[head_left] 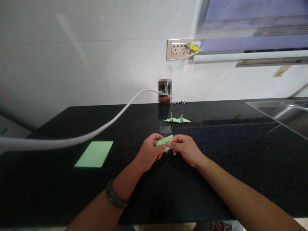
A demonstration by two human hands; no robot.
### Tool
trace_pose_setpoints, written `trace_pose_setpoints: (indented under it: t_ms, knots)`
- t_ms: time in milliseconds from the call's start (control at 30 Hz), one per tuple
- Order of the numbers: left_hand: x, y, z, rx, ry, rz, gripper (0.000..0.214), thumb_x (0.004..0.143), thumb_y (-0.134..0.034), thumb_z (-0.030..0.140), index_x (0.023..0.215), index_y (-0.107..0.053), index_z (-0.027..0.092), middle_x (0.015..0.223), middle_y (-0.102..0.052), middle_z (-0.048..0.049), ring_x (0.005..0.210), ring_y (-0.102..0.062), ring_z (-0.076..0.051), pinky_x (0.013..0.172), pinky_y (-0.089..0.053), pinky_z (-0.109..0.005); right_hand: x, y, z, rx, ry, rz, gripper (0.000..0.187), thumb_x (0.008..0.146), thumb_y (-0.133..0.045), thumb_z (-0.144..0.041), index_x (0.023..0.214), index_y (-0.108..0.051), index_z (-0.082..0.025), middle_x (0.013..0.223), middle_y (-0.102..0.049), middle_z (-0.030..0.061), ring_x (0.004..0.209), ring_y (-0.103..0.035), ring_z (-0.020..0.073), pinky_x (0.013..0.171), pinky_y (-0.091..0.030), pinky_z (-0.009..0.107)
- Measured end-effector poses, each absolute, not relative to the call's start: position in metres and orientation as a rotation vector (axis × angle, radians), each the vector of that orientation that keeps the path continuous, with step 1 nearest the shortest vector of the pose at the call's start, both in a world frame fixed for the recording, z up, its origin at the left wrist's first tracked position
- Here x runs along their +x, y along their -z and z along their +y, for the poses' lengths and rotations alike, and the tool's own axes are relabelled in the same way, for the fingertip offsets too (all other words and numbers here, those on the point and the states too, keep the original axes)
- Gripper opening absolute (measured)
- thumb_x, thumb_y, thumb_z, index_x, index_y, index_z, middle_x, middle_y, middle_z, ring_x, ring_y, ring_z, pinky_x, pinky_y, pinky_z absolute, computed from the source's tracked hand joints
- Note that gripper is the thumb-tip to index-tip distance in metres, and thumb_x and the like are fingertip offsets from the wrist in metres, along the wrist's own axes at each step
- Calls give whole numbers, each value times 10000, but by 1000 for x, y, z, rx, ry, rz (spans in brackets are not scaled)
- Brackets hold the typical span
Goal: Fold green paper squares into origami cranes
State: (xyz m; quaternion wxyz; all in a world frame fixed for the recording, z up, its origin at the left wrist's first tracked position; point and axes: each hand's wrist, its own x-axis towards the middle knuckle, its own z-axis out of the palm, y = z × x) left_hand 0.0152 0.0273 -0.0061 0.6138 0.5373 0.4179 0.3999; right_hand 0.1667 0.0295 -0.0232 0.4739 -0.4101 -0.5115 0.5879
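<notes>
Between my two hands is a folded piece of light green paper (166,141), held a little above the dark counter. My left hand (149,150) pinches its left side, thumb in front and fingers behind. At the right edge my right hand (186,148) grips it between thumb and fingers. Just beyond the hands, two folded green paper cranes (177,120) stand side by side, touching or nearly so. Off to the left, a flat stack of green paper sheets (94,154) lies on the counter.
A white cable (120,112) crosses the left side in front of the black speckled counter (60,186). A small pixelated object (165,90) leans at the wall beside a beaded strand (178,103). A wall socket (178,49) is above; a metal sink (288,112) lies right.
</notes>
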Motion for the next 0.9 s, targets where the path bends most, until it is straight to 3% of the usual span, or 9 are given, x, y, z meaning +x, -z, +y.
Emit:
trace_pose_setpoints:
  t_ms: [367, 567, 900]
  knots:
    - [13, 7, 29, 1199, -851, 936, 193, 687, -546, 187, 838, -430, 159, 568, -552, 32, 347, -366, -28, 333, -248, -150, 167, 23, 31, -1044, -1377, -1170, 194, 614, -707, -288, 612, -582, -140, 531, -564, -29, 403, -438, 47, 388, -347, 182]
    - [13, 7, 28, 1151, -856, 912, 202, 679, -547, 183, 844, -435, 152, 578, -550, 30, 350, -370, -26, 334, -247, -146, 168, 23, 32, -973, -1425, -1200, 220, 619, -699, -302, 758, -622, -150, 637, -601, -5, 483, -496, 76, 411, -379, 194]
    - [12, 12, 29, 1140, -836, 894, 223, 669, -562, 185, 857, -450, 147, 582, -558, 21, 350, -378, -28, 333, -254, -146, 171, 22, 32, -1091, -1285, -1252, 248, 631, -675, -374, 687, -619, -139, 580, -572, -4, 419, -436, 60, 396, -355, 201]
